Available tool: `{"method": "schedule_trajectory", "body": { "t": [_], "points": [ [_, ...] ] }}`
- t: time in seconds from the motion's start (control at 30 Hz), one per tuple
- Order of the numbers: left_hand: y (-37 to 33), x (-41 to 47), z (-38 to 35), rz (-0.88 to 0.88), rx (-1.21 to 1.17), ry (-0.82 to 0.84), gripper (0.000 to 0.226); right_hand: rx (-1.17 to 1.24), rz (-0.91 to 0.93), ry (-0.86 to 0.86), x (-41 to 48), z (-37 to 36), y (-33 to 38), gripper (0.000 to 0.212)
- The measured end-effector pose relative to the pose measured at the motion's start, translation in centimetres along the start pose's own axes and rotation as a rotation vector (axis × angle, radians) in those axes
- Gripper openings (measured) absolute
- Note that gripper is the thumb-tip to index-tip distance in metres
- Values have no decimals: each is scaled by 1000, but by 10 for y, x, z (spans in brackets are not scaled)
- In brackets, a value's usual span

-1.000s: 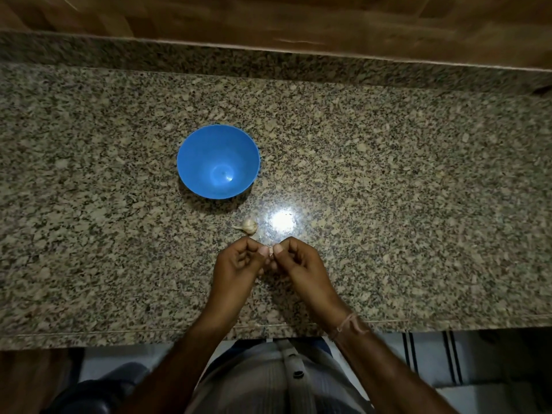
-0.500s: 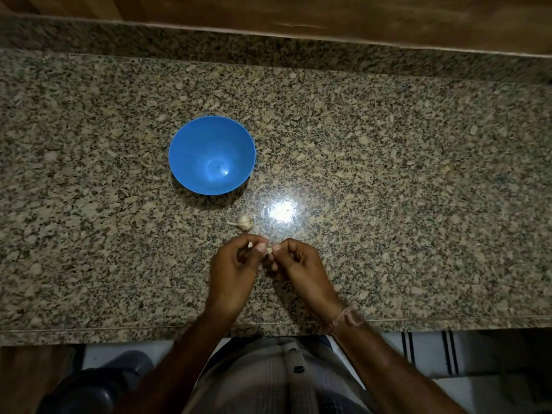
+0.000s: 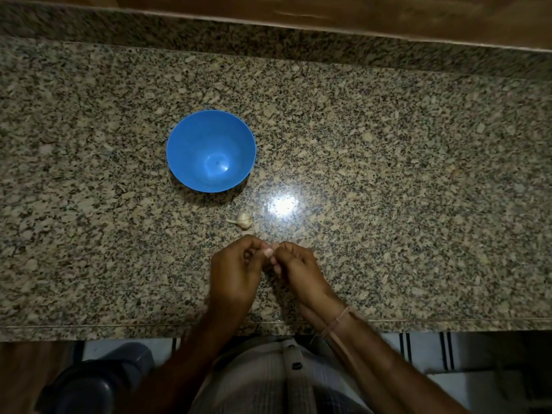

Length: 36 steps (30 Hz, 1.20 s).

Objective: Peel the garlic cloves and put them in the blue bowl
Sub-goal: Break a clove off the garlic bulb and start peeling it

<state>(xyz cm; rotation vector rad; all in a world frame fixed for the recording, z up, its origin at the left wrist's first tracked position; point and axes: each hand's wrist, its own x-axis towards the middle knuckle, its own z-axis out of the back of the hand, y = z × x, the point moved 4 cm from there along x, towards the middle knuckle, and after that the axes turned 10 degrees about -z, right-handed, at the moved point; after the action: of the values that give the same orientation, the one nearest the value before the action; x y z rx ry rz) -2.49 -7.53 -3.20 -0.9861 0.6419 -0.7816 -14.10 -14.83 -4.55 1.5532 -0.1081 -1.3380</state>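
Still pinching a small garlic clove (image 3: 274,247) between left grip (image 3: 236,271) and right grip (image 3: 300,271), both clamped on it, little changed since a moment ago, so peeling likely unfinished; garlic bulb (image 3: 244,220) just beyond the grips on the desk (image 3: 388,174), blue bowl (image 3: 188,144) farther beyond, empty.
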Motion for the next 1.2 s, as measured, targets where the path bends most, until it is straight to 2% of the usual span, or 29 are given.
{"method": "schedule_trajectory", "body": {
  "t": [0.03,0.07,0.13,0.17,0.27,0.3,0.33,0.43,0.47,0.5,0.57,0.6,0.63,0.77,0.87,0.93,1.0,1.07,1.13,1.2],
  "points": [
    [5,0,-1,88,-64,3,7,-3,44,-15,1,1,-1,39],
    [12,0,-2,244,-224,5,5,-11,78,-42,1,2,-1,40],
    [21,-3,-7,503,-511,51,14,-77,142,-92,-1,5,2,40],
    [23,-3,-8,504,-522,51,16,-77,157,-89,-1,5,2,40],
    [14,2,-3,210,-164,-13,4,-20,31,-60,2,-1,-1,36],
    [12,1,-3,192,-120,-21,6,-3,12,-71,1,-1,0,35],
    [14,1,-5,270,-203,-18,7,-60,68,-98,-1,0,2,35],
    [20,-6,-14,676,-693,53,14,-233,225,-190,-2,3,3,35],
    [19,-9,-14,678,-704,50,13,-231,228,-182,-1,2,2,35],
    [20,-9,-11,580,-592,18,11,-188,188,-152,1,1,0,36],
    [12,-5,1,204,-201,-33,8,-30,24,-47,7,-3,-7,36],
    [10,-6,3,69,-89,-34,10,63,-51,-11,7,-5,-8,35],
    [9,-5,4,20,-57,-31,10,145,-100,9,6,-7,-11,31],
    [16,1,4,204,-169,-32,7,262,-70,25,4,-7,-13,23],
    [22,-3,-4,495,-521,22,14,105,60,6,5,-6,-12,25],
    [23,-6,-9,595,-677,60,17,2,153,-21,5,-6,-8,22],
    [21,-5,-8,557,-651,40,12,-51,224,-75,2,-7,-6,21],
    [18,-2,-4,410,-455,-9,7,-58,259,-131,-2,-10,-4,21],
    [13,-1,-2,249,-262,-48,6,-60,252,-190,-6,-13,-5,21],
    [10,-2,-3,148,-212,-57,7,-47,209,-235,-7,-16,-7,22]
  ]
}}
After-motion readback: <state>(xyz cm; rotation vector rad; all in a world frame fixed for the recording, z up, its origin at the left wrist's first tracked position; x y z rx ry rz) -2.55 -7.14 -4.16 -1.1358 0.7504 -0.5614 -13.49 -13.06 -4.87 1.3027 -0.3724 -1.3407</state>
